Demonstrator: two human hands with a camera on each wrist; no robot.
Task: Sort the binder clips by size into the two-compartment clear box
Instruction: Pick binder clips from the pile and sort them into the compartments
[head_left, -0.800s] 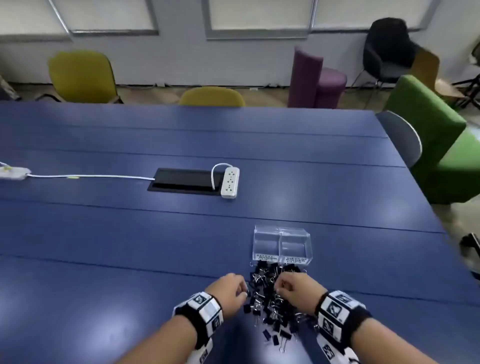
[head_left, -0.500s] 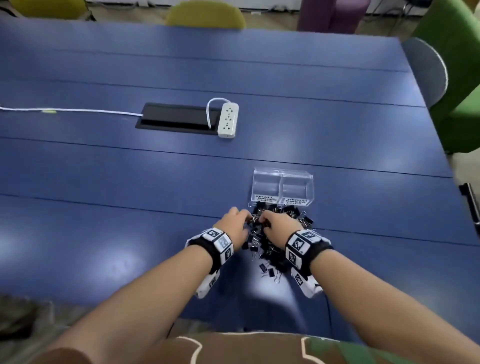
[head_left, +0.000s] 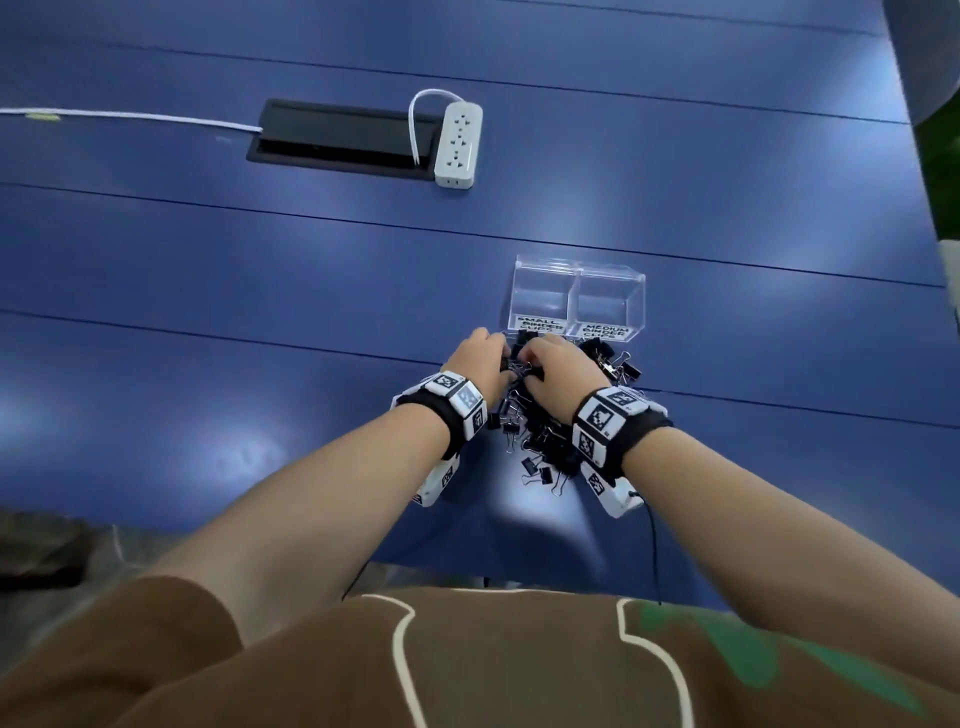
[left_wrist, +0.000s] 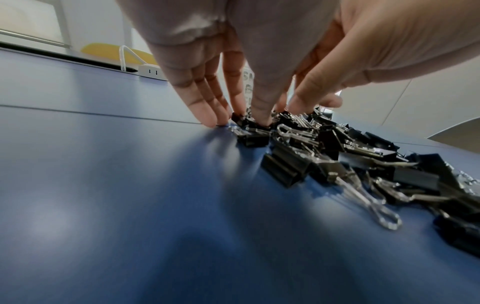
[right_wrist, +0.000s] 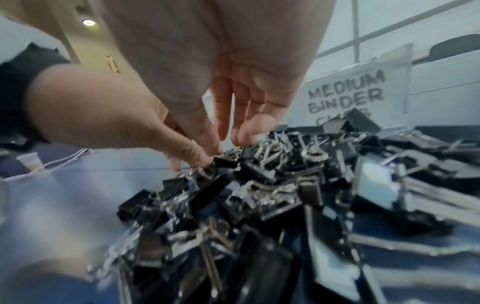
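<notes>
A heap of black binder clips (head_left: 545, 441) lies on the blue table (head_left: 260, 312), just in front of the clear two-compartment box (head_left: 579, 299). The box's left half is labelled small, its right half medium (right_wrist: 345, 96); both look empty. My left hand (head_left: 498, 353) and right hand (head_left: 524, 364) meet at the far end of the heap, near the box. In the left wrist view my left hand (left_wrist: 250, 120) pinches a small clip (left_wrist: 253, 135) between thumb and forefinger. In the right wrist view my right hand (right_wrist: 228, 147) nips a clip (right_wrist: 226, 161) at the heap's top.
A white power strip (head_left: 457, 145) lies beside a black cable hatch (head_left: 343, 140) farther back, with a white cord (head_left: 130, 117) running left. A grey chair back (head_left: 930, 52) stands at the far right. The table's front edge is close to my body.
My view has tipped down toward the table. Both hands have moved forward along the heap toward the box and come closer together.
</notes>
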